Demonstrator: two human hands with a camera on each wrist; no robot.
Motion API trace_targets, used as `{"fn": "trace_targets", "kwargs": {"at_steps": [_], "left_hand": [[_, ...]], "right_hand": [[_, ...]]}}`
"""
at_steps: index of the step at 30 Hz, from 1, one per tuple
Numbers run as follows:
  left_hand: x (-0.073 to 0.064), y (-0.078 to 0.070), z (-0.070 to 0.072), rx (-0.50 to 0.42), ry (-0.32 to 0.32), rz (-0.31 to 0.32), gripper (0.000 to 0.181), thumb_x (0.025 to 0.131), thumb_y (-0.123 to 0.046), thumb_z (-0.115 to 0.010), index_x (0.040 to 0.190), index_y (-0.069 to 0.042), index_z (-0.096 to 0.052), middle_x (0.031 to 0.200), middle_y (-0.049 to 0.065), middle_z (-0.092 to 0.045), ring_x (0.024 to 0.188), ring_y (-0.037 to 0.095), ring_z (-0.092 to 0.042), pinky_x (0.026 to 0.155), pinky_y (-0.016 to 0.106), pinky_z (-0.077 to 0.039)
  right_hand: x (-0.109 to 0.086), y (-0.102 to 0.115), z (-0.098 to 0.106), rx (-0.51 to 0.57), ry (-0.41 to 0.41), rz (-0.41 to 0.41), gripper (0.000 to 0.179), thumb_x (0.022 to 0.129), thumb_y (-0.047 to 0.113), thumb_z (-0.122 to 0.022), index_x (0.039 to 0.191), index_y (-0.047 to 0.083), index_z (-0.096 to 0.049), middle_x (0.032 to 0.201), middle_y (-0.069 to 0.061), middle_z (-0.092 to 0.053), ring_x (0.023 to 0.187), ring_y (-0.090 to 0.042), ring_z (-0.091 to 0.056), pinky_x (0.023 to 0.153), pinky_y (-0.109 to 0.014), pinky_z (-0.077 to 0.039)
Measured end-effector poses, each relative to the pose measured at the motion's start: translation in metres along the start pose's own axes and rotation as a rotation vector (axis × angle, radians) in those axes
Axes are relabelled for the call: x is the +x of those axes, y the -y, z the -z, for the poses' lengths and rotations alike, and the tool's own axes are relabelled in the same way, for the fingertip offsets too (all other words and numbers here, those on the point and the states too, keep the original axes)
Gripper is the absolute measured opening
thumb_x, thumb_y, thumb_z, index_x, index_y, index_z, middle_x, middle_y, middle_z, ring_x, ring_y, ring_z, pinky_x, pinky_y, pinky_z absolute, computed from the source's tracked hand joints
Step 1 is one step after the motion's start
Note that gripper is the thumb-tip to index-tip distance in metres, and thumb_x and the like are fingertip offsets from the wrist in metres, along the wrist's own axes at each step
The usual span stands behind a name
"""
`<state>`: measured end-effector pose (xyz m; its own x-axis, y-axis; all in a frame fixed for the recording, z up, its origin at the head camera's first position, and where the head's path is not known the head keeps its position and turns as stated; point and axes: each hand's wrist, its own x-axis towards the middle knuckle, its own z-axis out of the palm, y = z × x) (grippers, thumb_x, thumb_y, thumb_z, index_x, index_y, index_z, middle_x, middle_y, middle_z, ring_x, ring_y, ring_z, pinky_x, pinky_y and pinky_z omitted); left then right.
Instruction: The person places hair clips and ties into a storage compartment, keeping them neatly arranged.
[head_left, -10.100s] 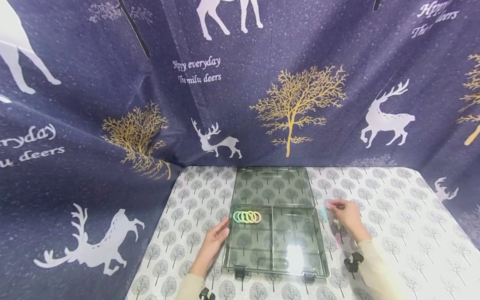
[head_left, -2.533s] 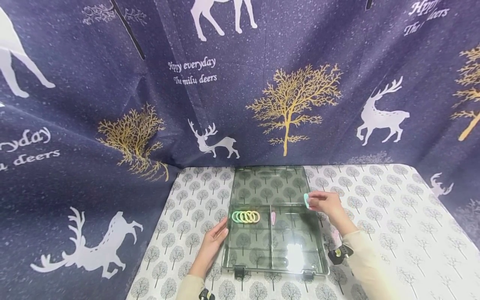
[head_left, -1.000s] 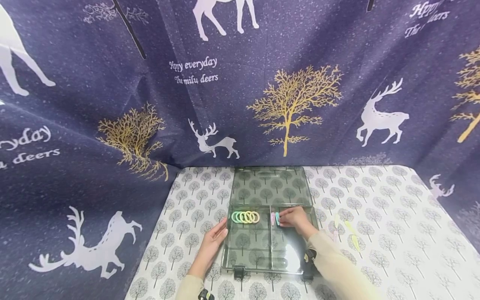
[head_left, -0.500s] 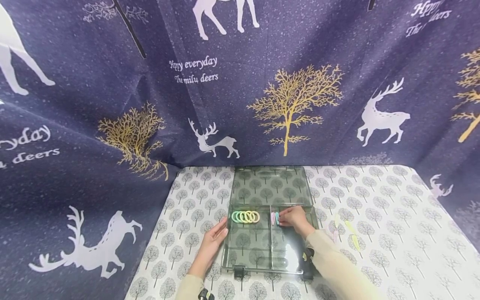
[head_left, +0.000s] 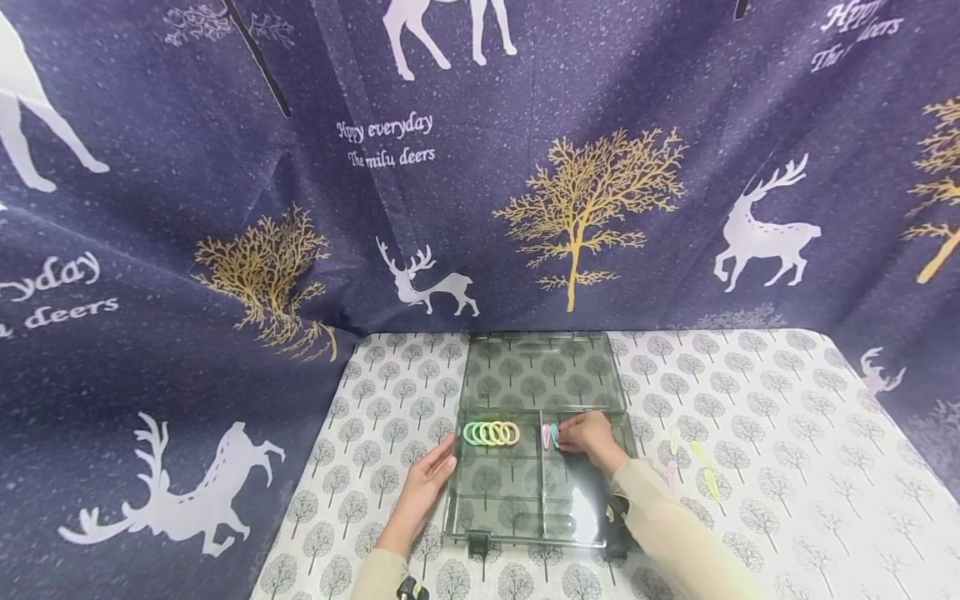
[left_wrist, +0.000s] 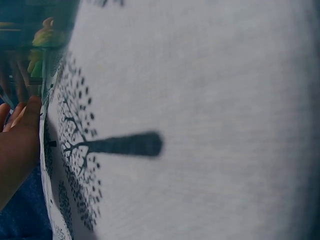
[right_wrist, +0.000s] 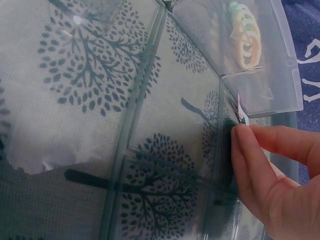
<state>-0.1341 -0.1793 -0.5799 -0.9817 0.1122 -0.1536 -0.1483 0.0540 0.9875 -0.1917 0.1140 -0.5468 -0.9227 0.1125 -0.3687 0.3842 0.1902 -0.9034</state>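
An organizer box (head_left: 498, 492) of see-through grey-green plastic has a divider down its middle. In its right half, my right hand (head_left: 592, 435) pinches a turquoise hair clip (head_left: 554, 436) between thumb and fingers at the back. Just left of that clip, a pink hair clip (head_left: 546, 437) lies along the divider. Several pastel rings (head_left: 491, 433) overlap in a row at the back of the left half. My left hand (head_left: 426, 479) rests with its fingers against the box's left side. The right wrist view shows the fingertips (right_wrist: 241, 131) covering most of the clip.
The box's lid (head_left: 543, 371) lies folded back behind it, near the dark deer-print curtain (head_left: 480, 208). On the tree-print tablecloth (head_left: 795, 467) to the right are loose yellow clips (head_left: 711, 483) and another pink clip (head_left: 671, 472). Two black latches (head_left: 477, 543) sit at the box's front.
The first pink clip has come into the right half of the box. My right hand has since carried the turquoise clip in from the right, and barely moves now. My left hand stays put.
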Motion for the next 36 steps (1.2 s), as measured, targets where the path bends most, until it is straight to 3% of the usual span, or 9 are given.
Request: {"fn": "trace_targets", "kwargs": {"at_steps": [13,22,36], "left_hand": [[0.001,0.002,0.001,-0.016,-0.009,-0.004,0.050,0.096,-0.012,-0.056,0.144,-0.009,-0.043,0.150,0.008,-0.039,0.139,0.028,-0.034,0.115,0.036,-0.026],[0.001,0.003,0.001,-0.033,0.009,-0.016,0.050,0.097,-0.011,-0.055,0.145,-0.007,-0.040,0.150,0.012,-0.037,0.139,0.031,-0.033,0.115,0.039,-0.026],[0.000,0.001,0.000,0.014,-0.012,0.003,0.049,0.097,-0.015,-0.056,0.144,-0.012,-0.043,0.149,0.008,-0.040,0.138,0.030,-0.036,0.114,0.040,-0.029]], "right_hand": [[-0.006,0.003,0.007,-0.009,0.037,0.012,0.020,0.078,-0.018,-0.061,0.097,-0.022,-0.062,0.078,-0.027,-0.068,0.072,-0.032,-0.071,0.068,-0.036,-0.062],[-0.009,0.006,0.015,-0.047,0.064,0.035,0.016,0.080,-0.010,-0.065,0.095,-0.016,-0.065,0.080,-0.018,-0.069,0.067,-0.021,-0.069,0.066,-0.031,-0.062],[-0.022,0.024,0.073,-0.065,0.124,0.183,0.038,0.087,0.002,-0.064,0.122,-0.010,-0.056,0.113,-0.025,-0.065,0.098,-0.035,-0.066,0.085,-0.033,-0.058]]}}
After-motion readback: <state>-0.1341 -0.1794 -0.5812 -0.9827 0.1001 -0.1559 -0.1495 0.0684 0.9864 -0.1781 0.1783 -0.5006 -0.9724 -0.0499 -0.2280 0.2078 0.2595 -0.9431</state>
